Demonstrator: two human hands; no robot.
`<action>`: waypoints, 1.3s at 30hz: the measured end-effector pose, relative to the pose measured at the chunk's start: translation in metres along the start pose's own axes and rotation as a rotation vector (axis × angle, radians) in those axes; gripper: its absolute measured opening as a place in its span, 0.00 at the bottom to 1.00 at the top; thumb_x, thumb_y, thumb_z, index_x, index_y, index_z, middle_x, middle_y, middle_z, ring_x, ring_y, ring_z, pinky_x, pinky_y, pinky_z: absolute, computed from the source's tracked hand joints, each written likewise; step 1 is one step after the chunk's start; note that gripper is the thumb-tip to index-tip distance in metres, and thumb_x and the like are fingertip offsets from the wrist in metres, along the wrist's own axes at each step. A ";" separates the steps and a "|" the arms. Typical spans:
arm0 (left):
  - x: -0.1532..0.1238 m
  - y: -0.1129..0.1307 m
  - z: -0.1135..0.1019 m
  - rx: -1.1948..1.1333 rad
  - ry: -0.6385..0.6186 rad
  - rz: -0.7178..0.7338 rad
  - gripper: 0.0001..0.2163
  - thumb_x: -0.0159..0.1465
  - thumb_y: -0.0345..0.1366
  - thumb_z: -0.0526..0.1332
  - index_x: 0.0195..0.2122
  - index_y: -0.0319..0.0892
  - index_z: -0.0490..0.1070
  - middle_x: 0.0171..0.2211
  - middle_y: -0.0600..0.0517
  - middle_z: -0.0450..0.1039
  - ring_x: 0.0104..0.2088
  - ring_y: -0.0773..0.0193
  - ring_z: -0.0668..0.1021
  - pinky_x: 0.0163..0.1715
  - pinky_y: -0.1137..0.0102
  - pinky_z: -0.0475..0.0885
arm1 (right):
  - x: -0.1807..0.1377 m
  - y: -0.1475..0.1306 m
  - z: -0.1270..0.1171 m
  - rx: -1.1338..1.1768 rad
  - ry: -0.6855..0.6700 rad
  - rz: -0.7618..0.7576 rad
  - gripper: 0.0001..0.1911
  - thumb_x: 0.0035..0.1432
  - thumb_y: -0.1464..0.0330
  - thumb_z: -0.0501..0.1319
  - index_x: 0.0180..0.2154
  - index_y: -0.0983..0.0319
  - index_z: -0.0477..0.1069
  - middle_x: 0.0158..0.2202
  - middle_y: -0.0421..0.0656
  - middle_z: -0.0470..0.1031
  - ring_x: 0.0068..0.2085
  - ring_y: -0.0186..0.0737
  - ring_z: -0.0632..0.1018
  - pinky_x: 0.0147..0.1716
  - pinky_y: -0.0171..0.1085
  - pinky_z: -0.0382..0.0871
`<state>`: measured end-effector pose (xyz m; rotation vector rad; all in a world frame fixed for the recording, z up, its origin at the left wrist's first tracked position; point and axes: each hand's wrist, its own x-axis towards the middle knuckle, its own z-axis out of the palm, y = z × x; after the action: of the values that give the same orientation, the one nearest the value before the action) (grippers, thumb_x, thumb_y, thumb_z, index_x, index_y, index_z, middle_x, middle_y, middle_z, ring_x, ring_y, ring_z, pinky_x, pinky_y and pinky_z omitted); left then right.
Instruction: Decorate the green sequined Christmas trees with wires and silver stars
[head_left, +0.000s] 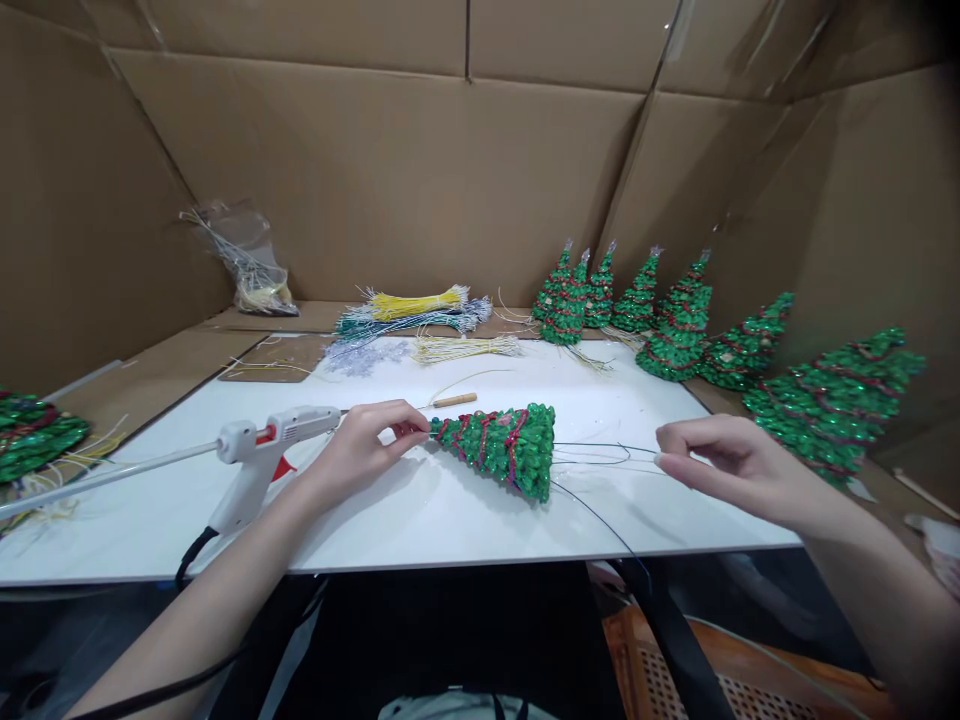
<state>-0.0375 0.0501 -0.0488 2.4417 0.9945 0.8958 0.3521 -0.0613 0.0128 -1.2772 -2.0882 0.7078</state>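
Note:
A green beaded Christmas tree with a red garland lies on its side on the white board, tip to the left, base to the right. My left hand pinches at the tree's tip; whatever sits right between those fingertips is mostly hidden. Thin dark and pale wires run out of the base toward the right. My right hand closes thumb and finger on the ends of these wires. Another dark wire curves down past the board's front edge. Just behind the tip is a wooden-handled tool.
A white glue gun with a long glue stick stands left of my forearm. Bundles of yellow, white and green wires lie at the back. Several finished trees line the right side; another tree is far left. Cardboard walls enclose the board.

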 end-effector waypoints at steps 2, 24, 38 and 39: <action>0.001 0.001 0.000 -0.005 -0.001 0.011 0.04 0.67 0.32 0.61 0.35 0.42 0.75 0.34 0.54 0.77 0.33 0.68 0.77 0.35 0.74 0.69 | 0.001 0.003 0.013 0.093 0.090 -0.010 0.23 0.65 0.59 0.58 0.20 0.60 0.57 0.20 0.36 0.54 0.24 0.33 0.57 0.23 0.36 0.50; 0.064 0.121 0.052 0.305 0.073 0.655 0.24 0.65 0.56 0.59 0.49 0.39 0.74 0.42 0.43 0.75 0.42 0.53 0.74 0.41 0.60 0.65 | -0.005 -0.039 0.027 -0.274 0.320 -0.084 0.21 0.65 0.61 0.60 0.21 0.60 0.59 0.19 0.36 0.57 0.22 0.32 0.59 0.23 0.37 0.51; 0.082 0.132 0.061 0.171 0.048 0.611 0.14 0.70 0.42 0.58 0.33 0.40 0.77 0.29 0.51 0.76 0.32 0.63 0.75 0.34 0.65 0.61 | -0.016 -0.051 0.081 0.133 0.762 -0.014 0.20 0.58 0.66 0.67 0.46 0.53 0.58 0.22 0.31 0.60 0.25 0.36 0.66 0.33 0.39 0.63; 0.082 0.132 0.060 0.128 0.043 0.595 0.13 0.70 0.41 0.60 0.33 0.40 0.77 0.28 0.52 0.75 0.31 0.64 0.75 0.34 0.66 0.62 | -0.015 -0.051 0.090 0.207 0.775 0.006 0.19 0.60 0.66 0.65 0.47 0.53 0.57 0.22 0.31 0.60 0.25 0.37 0.66 0.33 0.39 0.63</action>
<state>0.1136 0.0130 0.0116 2.8967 0.3304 1.0901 0.2629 -0.1078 -0.0163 -1.1865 -1.3443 0.3311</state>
